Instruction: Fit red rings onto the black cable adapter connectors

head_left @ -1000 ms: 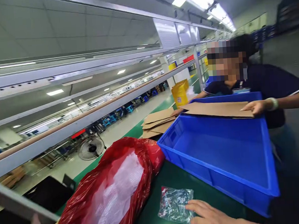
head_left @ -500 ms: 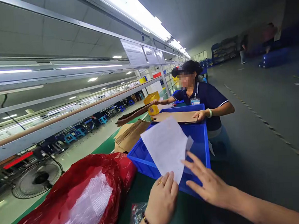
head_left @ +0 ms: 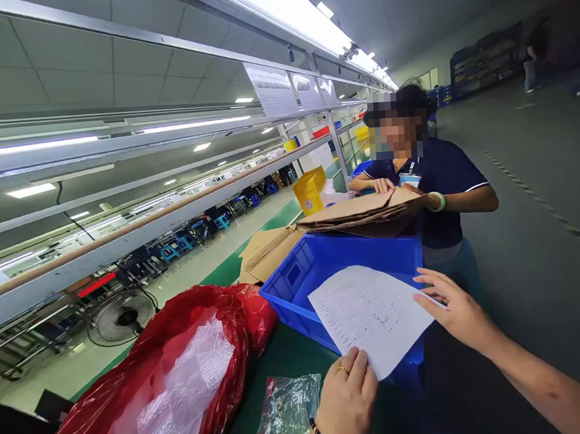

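A printed sheet of paper [head_left: 374,313] is stretched between my two hands, above the near side of a blue plastic bin [head_left: 293,269]. My left hand [head_left: 350,393], with a ring and a beaded bracelet, pinches its lower left corner. At its right corner, my right hand [head_left: 455,308] grips the edge between thumb and fingers. A clear plastic bag [head_left: 289,410] lies on the green table [head_left: 251,383], just left of my left hand. Left of that, a large red plastic bag [head_left: 233,338] gapes around white bubble wrap [head_left: 187,387].
Across the bin a co-worker [head_left: 444,162] holds flattened cardboard [head_left: 353,210] over its far edge. More folded cardboard [head_left: 267,254] and a yellow bin [head_left: 310,189] stand along the table. A floor fan [head_left: 124,317] is at the left, below a long rail [head_left: 173,227].
The sheet has turned its printed side up and tilted flatter. My right hand now grips its right corner. The co-worker has brought the cardboard together in both hands, and the view has shifted.
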`<act>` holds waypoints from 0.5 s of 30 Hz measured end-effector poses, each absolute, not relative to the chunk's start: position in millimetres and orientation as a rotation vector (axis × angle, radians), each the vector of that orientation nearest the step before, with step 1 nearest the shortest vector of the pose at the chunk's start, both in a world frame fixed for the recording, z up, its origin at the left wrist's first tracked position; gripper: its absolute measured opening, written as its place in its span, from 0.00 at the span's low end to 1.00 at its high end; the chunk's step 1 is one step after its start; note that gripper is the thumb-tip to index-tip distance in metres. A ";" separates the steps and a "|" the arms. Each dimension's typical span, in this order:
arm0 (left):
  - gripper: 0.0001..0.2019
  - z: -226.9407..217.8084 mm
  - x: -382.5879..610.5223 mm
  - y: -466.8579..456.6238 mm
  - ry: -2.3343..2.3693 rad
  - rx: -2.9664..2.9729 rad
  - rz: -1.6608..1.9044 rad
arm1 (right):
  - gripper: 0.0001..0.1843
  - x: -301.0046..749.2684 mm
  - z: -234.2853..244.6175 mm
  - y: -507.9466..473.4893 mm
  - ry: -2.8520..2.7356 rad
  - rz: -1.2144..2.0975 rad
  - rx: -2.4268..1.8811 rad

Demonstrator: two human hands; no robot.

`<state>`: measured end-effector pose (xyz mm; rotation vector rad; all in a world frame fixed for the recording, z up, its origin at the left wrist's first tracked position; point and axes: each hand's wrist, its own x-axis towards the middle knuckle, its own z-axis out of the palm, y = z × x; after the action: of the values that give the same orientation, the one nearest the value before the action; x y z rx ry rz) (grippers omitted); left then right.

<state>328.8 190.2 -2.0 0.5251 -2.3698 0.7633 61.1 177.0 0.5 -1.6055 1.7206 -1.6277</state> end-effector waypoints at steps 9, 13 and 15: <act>0.12 -9.7 314.0 201.3 -2.302 0.439 0.744 | 0.34 34.8 11.3 182.0 1.394 -1.256 -1.276; 0.10 -15.5 315.9 200.8 -2.321 0.423 0.763 | 0.29 33.7 21.3 187.9 1.253 -1.097 -1.308; 0.10 -18.0 316.7 200.4 -2.328 0.408 0.766 | 0.27 33.9 23.8 188.3 1.193 -1.096 -1.289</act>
<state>316.7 200.4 -18.0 0.4077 -2.3281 0.7665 33.9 188.3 23.8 -1.2890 1.1925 -1.0964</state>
